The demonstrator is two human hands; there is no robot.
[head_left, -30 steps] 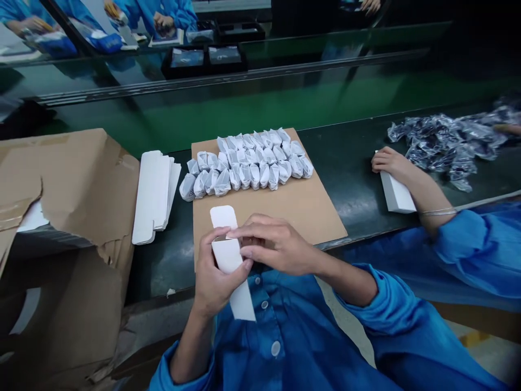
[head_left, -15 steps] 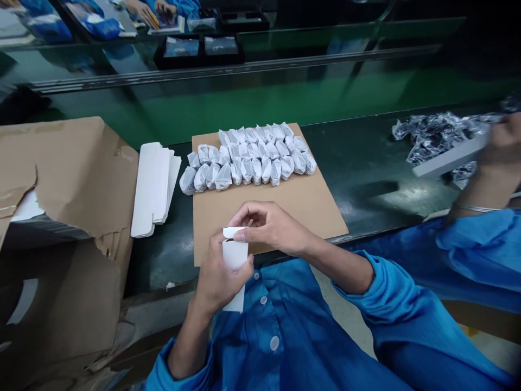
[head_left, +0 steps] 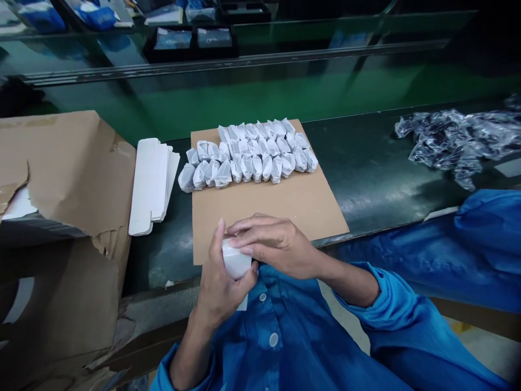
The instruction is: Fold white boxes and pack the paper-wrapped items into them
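Observation:
My left hand (head_left: 226, 282) is wrapped around a small white carton (head_left: 236, 264), held upright in front of my body. My right hand (head_left: 280, 244) bends over the carton's upper end, thumb and fingers pressed against its top edge. The palm side of the right fingers and part of the top flap are hidden. Beyond my hands, rows of small items in white wrapping (head_left: 248, 157) stand on a brown cardboard sheet (head_left: 268, 206).
Flat white cartons (head_left: 148, 184) lie stacked to the left, beside a torn cardboard box (head_left: 69, 168). Crumpled clear plastic bags (head_left: 451, 141) lie on the dark green bench (head_left: 366, 163) at right. A co-worker's blue sleeve (head_left: 488, 228) is at the right edge.
The carton's raised top flap has been folded down, and my right fingers now lie over that end. At right, the co-worker's hand with a white carton has moved out of view.

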